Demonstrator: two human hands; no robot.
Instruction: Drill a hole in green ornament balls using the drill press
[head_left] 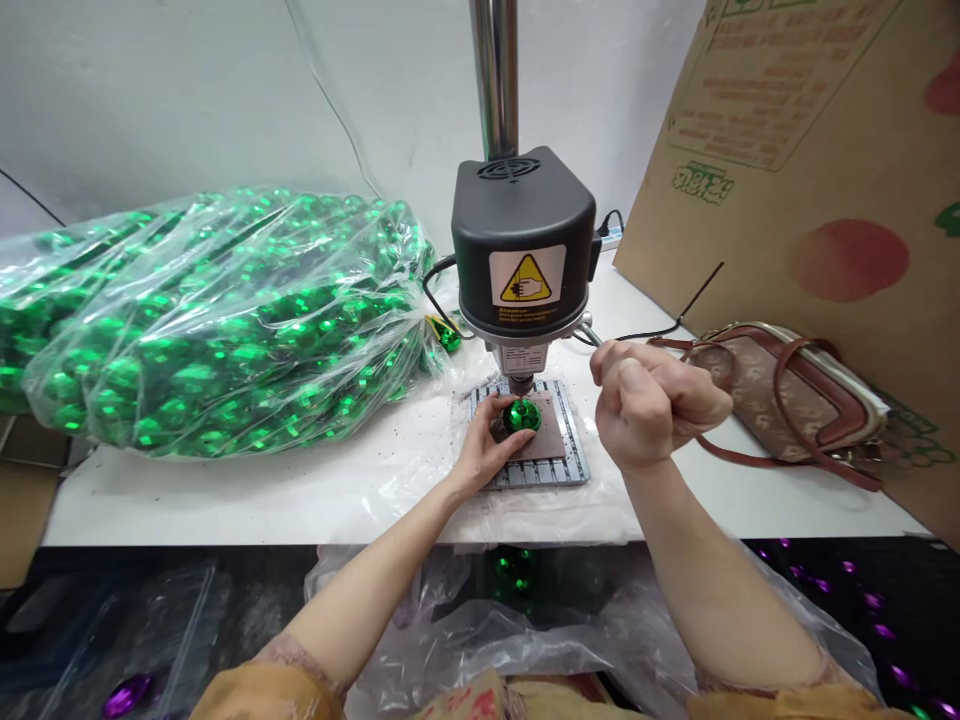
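The left hand (487,445) curves its fingers closely around a shiny green bauble (523,415), pressing it on the slotted metal base plate (541,472) beneath the chuck (520,384) of a bench drill (523,240), while the right hand (660,405) makes a tight fist on the feed lever (589,333).

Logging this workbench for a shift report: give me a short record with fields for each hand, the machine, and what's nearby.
Left hand: holds a green shiny ball just under the drill tip
Right hand: closed fist at the metal lever
Machine: drill press, black head, standing on a slotted metal plate
Nearby: plastic bag of green balls to the left; brown handbag and cardboard sheet to the right
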